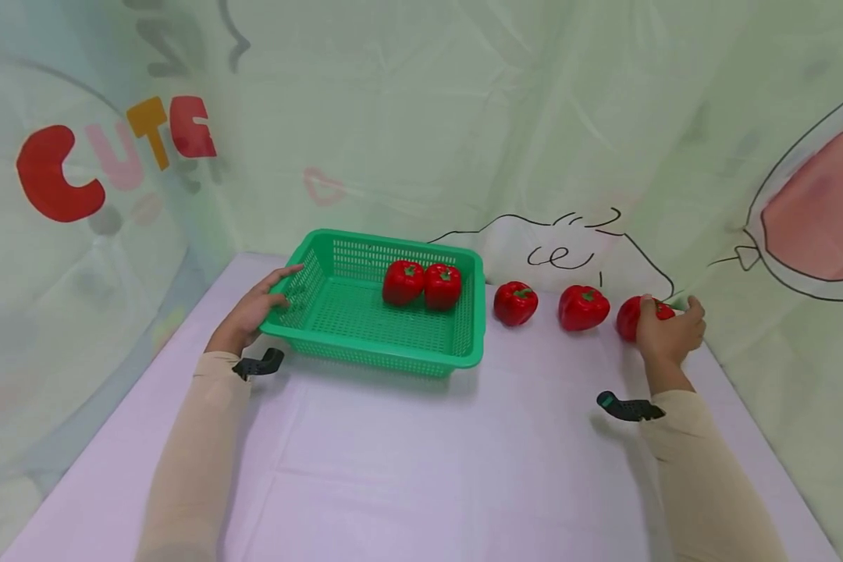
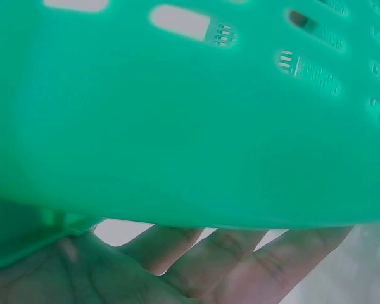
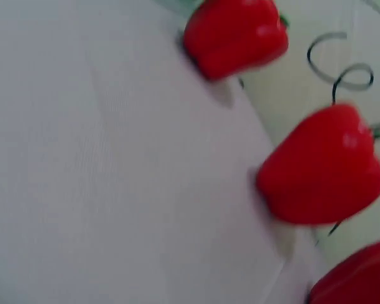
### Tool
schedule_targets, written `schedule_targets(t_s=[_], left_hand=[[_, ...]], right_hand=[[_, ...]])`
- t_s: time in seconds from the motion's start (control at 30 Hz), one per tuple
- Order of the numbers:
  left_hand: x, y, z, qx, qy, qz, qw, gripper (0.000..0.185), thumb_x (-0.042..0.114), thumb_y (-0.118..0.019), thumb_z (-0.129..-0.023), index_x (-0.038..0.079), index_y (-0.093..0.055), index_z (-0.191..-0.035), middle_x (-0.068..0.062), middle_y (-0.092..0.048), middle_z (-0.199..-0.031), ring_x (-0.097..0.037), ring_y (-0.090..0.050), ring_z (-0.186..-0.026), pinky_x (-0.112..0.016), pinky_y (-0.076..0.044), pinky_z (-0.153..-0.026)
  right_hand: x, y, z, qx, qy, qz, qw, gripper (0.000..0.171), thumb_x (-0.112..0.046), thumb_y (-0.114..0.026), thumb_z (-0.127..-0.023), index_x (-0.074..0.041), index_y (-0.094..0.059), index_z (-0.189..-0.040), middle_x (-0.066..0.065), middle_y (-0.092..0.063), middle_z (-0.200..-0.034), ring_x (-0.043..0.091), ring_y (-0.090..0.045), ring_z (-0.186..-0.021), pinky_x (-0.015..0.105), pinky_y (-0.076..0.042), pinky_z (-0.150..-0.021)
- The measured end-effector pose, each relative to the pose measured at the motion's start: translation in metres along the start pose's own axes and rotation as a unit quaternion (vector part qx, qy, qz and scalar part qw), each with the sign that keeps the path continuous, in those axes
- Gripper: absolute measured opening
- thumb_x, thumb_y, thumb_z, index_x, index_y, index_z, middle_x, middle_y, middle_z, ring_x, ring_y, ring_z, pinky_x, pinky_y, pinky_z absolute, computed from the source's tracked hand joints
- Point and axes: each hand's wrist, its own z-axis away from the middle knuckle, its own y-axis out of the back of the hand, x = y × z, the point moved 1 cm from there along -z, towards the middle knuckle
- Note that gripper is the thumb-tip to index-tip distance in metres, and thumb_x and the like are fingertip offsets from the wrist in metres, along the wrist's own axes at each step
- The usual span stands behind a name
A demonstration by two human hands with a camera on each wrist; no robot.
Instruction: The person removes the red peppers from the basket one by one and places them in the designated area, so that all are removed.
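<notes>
R hand [image 1: 669,332] on upright pepper [image 1: 631,316]

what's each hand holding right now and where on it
Right hand grips the rightmost pepper over its top. Left hand rests on the basket at its left rim.

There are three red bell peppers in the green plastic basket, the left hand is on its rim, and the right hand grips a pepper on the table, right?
Not quite: the green plastic basket holds two red bell peppers, as the head view shows. The left hand does rest on its rim, and the right hand does grip a pepper on the table.
</notes>
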Motion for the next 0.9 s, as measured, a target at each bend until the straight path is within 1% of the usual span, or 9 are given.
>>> schedule_targets(t_s=[0.07, 0.13, 0.23, 0.33, 0.4, 0.53, 0.63, 0.7, 0.9], left_hand=[[0.0, 0.0, 0.0, 0.001, -0.002, -0.001, 1.0, 0.076, 0.002, -0.039, -0.09, 0.038, -0.025, -0.156, -0.005, -0.005, -0.166, -0.038, -0.034, -0.133, -0.043, -0.044, -0.095], [0.001, 0.0, 0.0, 0.001, -0.002, -0.001, 1.0, 0.076, 0.002, -0.039, -0.09, 0.038, -0.025, -0.156, -0.005, -0.004, -0.166, -0.038, -0.035, -0.132, -0.044, -0.044, -0.096], [0.0, 0.0, 0.001, 0.0, 0.0, 0.0, 1.0, 0.077, 0.002, -0.039, -0.09, 0.038, -0.025, -0.156, -0.005, -0.005, -0.166, -0.038, -0.037, -0.13, -0.043, -0.045, -0.095], [0.001, 0.0, 0.001, 0.0, 0.002, 0.002, 1.0, 0.077, 0.002, -0.039, -0.09, 0.038, -0.025, -0.156, -0.005, -0.006, -0.166, -0.038, -0.039, -0.126, -0.042, -0.046, -0.092], [0.001, 0.0, 0.001, 0.0, 0.004, 0.003, 1.0, 0.077, 0.002, -0.039, -0.09, 0.039, -0.026, -0.155, -0.005, -0.007, -0.166, -0.038, -0.041, -0.124, -0.041, -0.046, -0.091], [0.0, -0.001, 0.0, -0.001, 0.003, 0.004, 1.0, 0.077, 0.002, -0.04, -0.09, 0.039, -0.026, -0.155, -0.007, -0.009, -0.165, -0.038, -0.041, -0.123, -0.042, -0.047, -0.091], [-0.001, 0.0, -0.001, 0.002, 0.002, 0.007, 1.0, 0.076, 0.002, -0.04, -0.09, 0.039, -0.026, -0.155, -0.008, -0.01, -0.165, -0.038, -0.04, -0.126, -0.043, -0.047, -0.092], [-0.002, 0.0, -0.001, 0.003, 0.003, 0.011, 0.9999, 0.076, 0.002, -0.039, -0.09, 0.038, -0.026, -0.155, -0.008, -0.008, -0.165, -0.039, -0.038, -0.129, -0.043, -0.046, -0.093], [-0.001, 0.0, 0.0, 0.0, 0.005, 0.015, 0.9999, 0.076, 0.002, -0.039, -0.09, 0.039, -0.026, -0.155, -0.008, -0.008, -0.165, -0.039, -0.038, -0.13, -0.042, -0.047, -0.092]], right_hand=[[-0.015, -0.002, 0.01, 0.034, 0.052, -0.023, 0.998, 0.074, -0.049, -0.042, -0.096, -0.027, -0.007, -0.157, 0.003, -0.012, -0.164, 0.023, 0.002, -0.153, 0.044, -0.007, -0.124], [-0.031, -0.004, 0.023, 0.054, 0.124, -0.042, 0.99, 0.067, -0.041, -0.044, -0.098, -0.028, -0.013, -0.156, -0.002, -0.016, -0.163, 0.018, 0.003, -0.153, 0.04, 0.001, -0.124], [-0.056, -0.009, 0.049, 0.052, 0.248, -0.077, 0.964, 0.06, -0.026, -0.051, -0.098, -0.024, -0.026, -0.153, -0.004, -0.028, -0.158, 0.012, -0.013, -0.15, 0.034, -0.006, -0.123], [-0.078, -0.019, 0.076, 0.0, 0.347, -0.094, 0.933, 0.058, -0.017, -0.057, -0.095, -0.019, -0.037, -0.149, 0.0, -0.039, -0.153, 0.014, -0.029, -0.144, 0.036, -0.022, -0.121], [-0.09, -0.03, 0.091, -0.044, 0.391, -0.089, 0.915, 0.058, -0.013, -0.06, -0.093, -0.015, -0.04, -0.147, 0.005, -0.043, -0.15, 0.019, -0.035, -0.142, 0.042, -0.027, -0.118], [-0.105, -0.06, 0.118, -0.101, 0.471, -0.009, 0.876, 0.063, -0.01, -0.067, -0.086, -0.008, -0.042, -0.145, 0.015, -0.045, -0.147, 0.034, -0.031, -0.143, 0.057, -0.026, -0.116], [-0.112, -0.086, 0.133, -0.131, 0.514, 0.075, 0.845, 0.068, -0.014, -0.072, -0.083, -0.007, -0.042, -0.145, 0.018, -0.044, -0.146, 0.039, -0.026, -0.145, 0.06, -0.022, -0.116], [-0.117, -0.102, 0.14, -0.167, 0.518, 0.118, 0.831, 0.071, -0.019, -0.072, -0.084, -0.008, -0.04, -0.146, 0.019, -0.044, -0.146, 0.041, -0.024, -0.145, 0.06, -0.023, -0.116], [-0.134, -0.131, 0.146, -0.278, 0.465, 0.187, 0.82, 0.08, -0.026, -0.073, -0.086, -0.009, -0.031, -0.152, 0.023, -0.039, -0.15, 0.047, -0.017, -0.146, 0.064, -0.015, -0.117]])
